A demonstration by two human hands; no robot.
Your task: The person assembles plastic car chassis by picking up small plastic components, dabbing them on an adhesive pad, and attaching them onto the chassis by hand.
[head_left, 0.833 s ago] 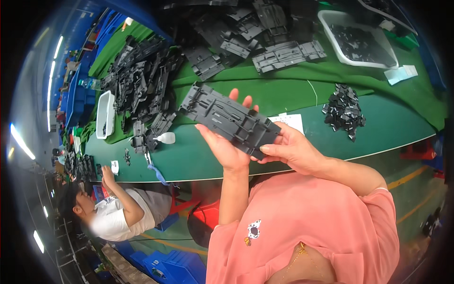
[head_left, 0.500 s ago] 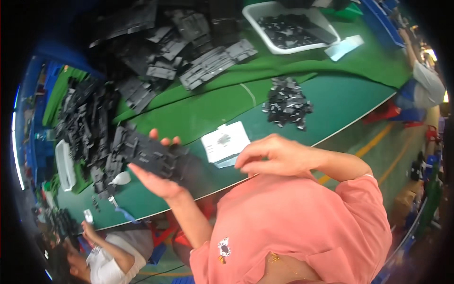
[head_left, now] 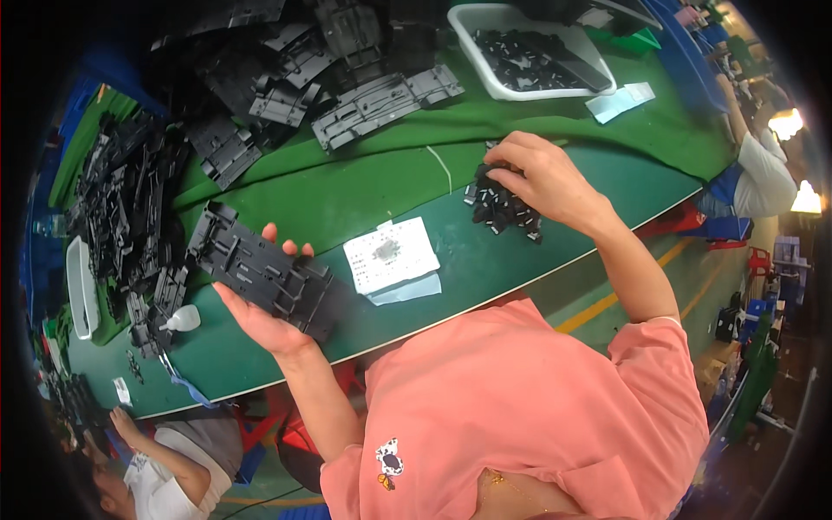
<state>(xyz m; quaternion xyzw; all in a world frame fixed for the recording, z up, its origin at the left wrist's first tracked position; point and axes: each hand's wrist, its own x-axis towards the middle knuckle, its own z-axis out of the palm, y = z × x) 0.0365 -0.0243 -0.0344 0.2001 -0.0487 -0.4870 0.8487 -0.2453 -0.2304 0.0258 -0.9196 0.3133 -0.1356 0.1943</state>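
Observation:
My left hand (head_left: 269,325) holds a black moulded plastic part (head_left: 264,273), an oblong tray-like piece with ribs, its palm beneath and fingertips showing past the far edge. The part is tilted above the green table. Over to the right, my right hand (head_left: 546,178) is at a pile of small black plastic pieces (head_left: 503,208), thumb and forefinger curled close together at its upper left side. Whatever sits between those fingertips is too small to make out. Between my hands lies a white printed sheet (head_left: 392,256) with a dark smudge in its middle.
Heaped black plastic parts (head_left: 130,199) lie at left and more at the far side on green cloth (head_left: 364,173). A white bin (head_left: 485,78) of small black pieces stands at far right. Two people sit nearby, one at lower left (head_left: 173,472), another at right (head_left: 763,173).
My right hand has moved away from my body, from near the sheet to the pile of small pieces. My left hand still holds the part, now shown more flatly. The view has shifted slightly.

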